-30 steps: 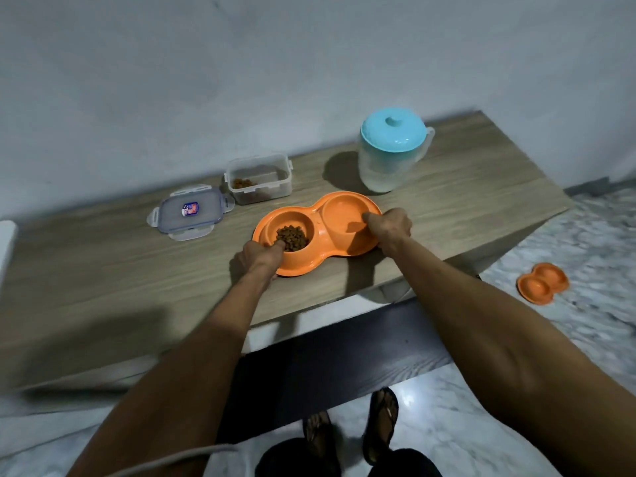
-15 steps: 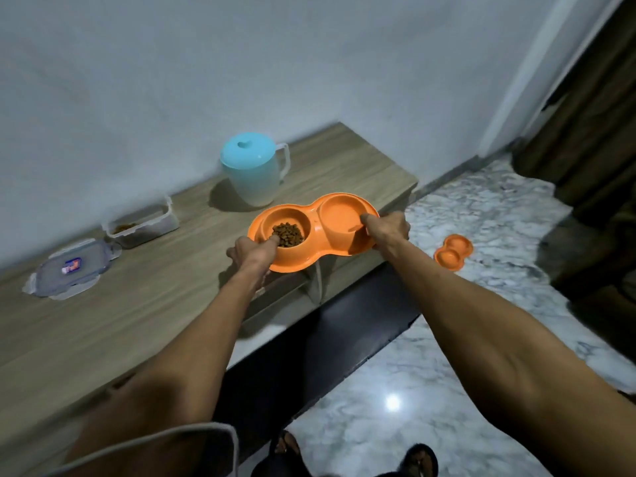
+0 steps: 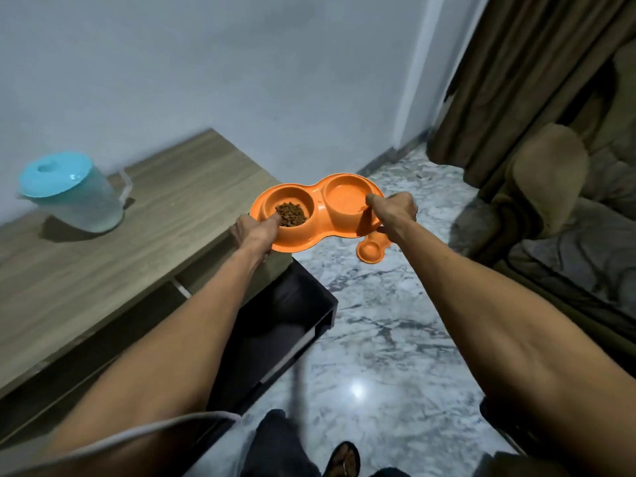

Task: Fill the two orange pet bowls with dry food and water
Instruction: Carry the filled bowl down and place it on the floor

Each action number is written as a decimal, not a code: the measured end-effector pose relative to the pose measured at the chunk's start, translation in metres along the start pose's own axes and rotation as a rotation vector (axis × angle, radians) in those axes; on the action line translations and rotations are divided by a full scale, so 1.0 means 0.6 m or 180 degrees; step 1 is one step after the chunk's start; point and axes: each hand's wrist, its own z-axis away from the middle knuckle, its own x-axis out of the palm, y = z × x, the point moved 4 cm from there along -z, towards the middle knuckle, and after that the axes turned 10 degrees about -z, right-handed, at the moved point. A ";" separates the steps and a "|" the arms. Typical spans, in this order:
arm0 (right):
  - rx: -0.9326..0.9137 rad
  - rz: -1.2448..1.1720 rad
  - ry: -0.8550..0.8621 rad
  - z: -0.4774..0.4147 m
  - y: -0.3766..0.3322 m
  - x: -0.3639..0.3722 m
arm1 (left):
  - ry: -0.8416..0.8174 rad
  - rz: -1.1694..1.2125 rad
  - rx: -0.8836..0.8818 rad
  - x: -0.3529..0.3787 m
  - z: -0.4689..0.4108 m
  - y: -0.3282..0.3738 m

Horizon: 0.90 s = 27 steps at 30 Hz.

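- Floor: polished marble, veined grey and white, with a bright glare spot. It looks hard and slick, so any spill would probably spread.
- Desk: flat wood-grain top above dark open shelving.
- Jug: translucent plastic cylinder with a turquoise domed lid, standing well back from the desk's right end.
- Feeder: moulded orange plastic, glossy, two round wells in a figure-eight tray, held in the air just past the desk's right front corner. A tilt here would likely slop water or scatter kibble.
- Left hand: closed on the rim by the kibble well, thumb over the edge.
- Right hand: closed on the rim by the water well.
- Second feeder: smaller, orange, on the floor, partly hidden by the right wrist.
- Kibble: small dry brown pellets, loose, heaped.
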 end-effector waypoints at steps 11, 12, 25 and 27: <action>0.0030 -0.0023 0.0298 -0.281 -0.024 -0.109 | -0.0215 0.0203 0.0145 0.252 -0.070 0.210; 0.0054 -0.0015 0.0313 -0.305 -0.026 -0.109 | -0.0237 0.0203 0.0082 0.273 -0.086 0.221; 0.0411 0.0221 -0.0062 -0.637 0.061 0.014 | -0.0153 0.0017 -0.0562 0.483 -0.255 0.231; 0.0419 0.0298 -0.0159 -0.687 0.099 0.054 | -0.0090 -0.0019 -0.0680 0.524 -0.290 0.207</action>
